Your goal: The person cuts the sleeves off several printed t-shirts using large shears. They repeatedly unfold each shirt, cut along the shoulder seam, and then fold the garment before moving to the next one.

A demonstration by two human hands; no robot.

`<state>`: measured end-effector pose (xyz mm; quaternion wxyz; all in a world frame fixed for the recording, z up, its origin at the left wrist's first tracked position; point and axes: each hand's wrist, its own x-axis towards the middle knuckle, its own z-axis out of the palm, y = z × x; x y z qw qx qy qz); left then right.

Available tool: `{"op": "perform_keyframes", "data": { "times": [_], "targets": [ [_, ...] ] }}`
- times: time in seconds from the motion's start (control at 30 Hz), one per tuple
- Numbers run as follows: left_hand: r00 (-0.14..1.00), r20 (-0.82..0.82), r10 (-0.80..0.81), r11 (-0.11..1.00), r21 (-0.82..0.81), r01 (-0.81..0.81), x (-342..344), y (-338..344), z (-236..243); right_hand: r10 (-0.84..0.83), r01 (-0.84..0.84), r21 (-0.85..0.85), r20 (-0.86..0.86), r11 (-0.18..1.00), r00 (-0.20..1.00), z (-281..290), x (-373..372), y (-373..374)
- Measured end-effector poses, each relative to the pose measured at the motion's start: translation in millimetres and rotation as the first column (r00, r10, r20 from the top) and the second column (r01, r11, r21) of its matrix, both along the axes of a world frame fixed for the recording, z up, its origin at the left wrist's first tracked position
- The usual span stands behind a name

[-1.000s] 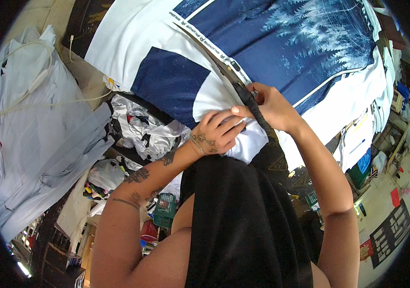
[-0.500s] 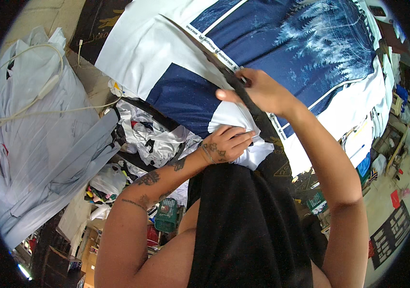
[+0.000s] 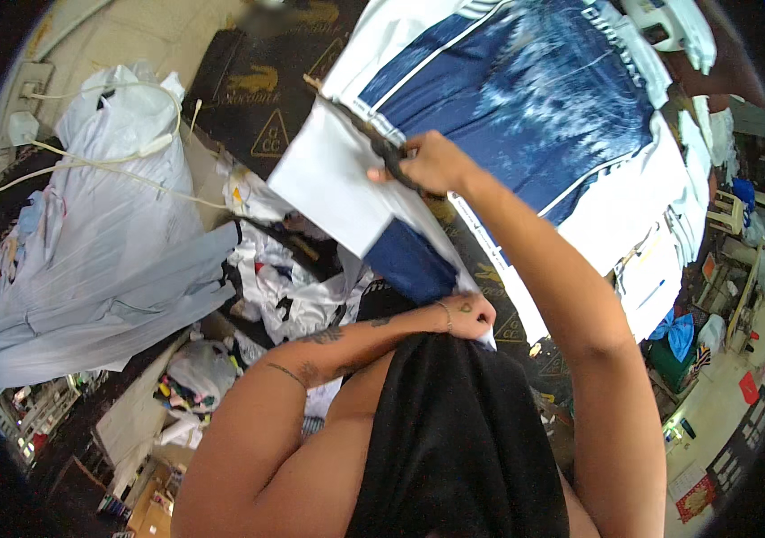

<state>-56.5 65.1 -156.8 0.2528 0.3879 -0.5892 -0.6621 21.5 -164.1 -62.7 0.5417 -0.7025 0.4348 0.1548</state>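
Since the earlier frames the right hand (image 3: 432, 163) has swung up and leftward, carrying the dark scissors (image 3: 373, 143) further along the white-and-blue fabric piece (image 3: 346, 193), while the left hand (image 3: 470, 316) has dropped down close to the chest, against the black garment (image 3: 454, 439) worn by the person.

Head view: the right fingers are closed around the scissor handles, and the blades lie along the upper edge of the fabric piece, which hangs slack between the two hands above the dark patterned table (image 3: 266, 99). The left fingers are closed, pinching the lower corner of that fabric. Behind it, the large blue-and-white printed jersey cloth (image 3: 526, 99) lies spread toward the far right side of the table.

As a judgement, the slack is the risk: with the fabric sagging and the lower corner bunched, the blades could wander off the seam line or catch a folded second layer. The left thumb also sits near where loose cloth gathers.

Whether the scissor blades are open or shut cannot be told; the hand and fabric edge cover them. The left fingertips are hidden under cloth. The heaps of pale bags (image 3: 104, 242) and scraps (image 3: 293, 287) at the left are too jumbled to sort out.
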Motion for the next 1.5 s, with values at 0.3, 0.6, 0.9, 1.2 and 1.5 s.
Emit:
{"op": "perform_keyframes", "data": {
  "times": [0.3,0.6,0.9,1.2,1.5],
  "targets": [
    [0.226,0.396,0.89,0.404,-0.915,0.011,94,-134,55,-0.339,0.405,-0.272,0.259,0.873,0.904,82,-318,165],
    [0.706,0.689,-0.165,0.971,-0.011,0.237,19,-199,78,-0.943,0.894,-0.439,0.253,0.089,0.218,0,-431,303],
    [0.646,0.441,0.623,0.329,-0.897,0.294,20,-375,283,-0.958,0.715,-0.674,0.037,0.186,0.284,-23,-471,249],
    [0.373,-0.08,0.924,-0.16,-0.969,0.19,121,-408,360,-0.967,0.445,-0.884,0.222,-0.145,0.126,-67,-531,255],
    [0.636,0.74,-0.218,0.973,0.114,0.2,16,-17,64,-0.922,0.729,-0.671,0.355,-0.136,0.154,-60,-558,293]
  ]
}}
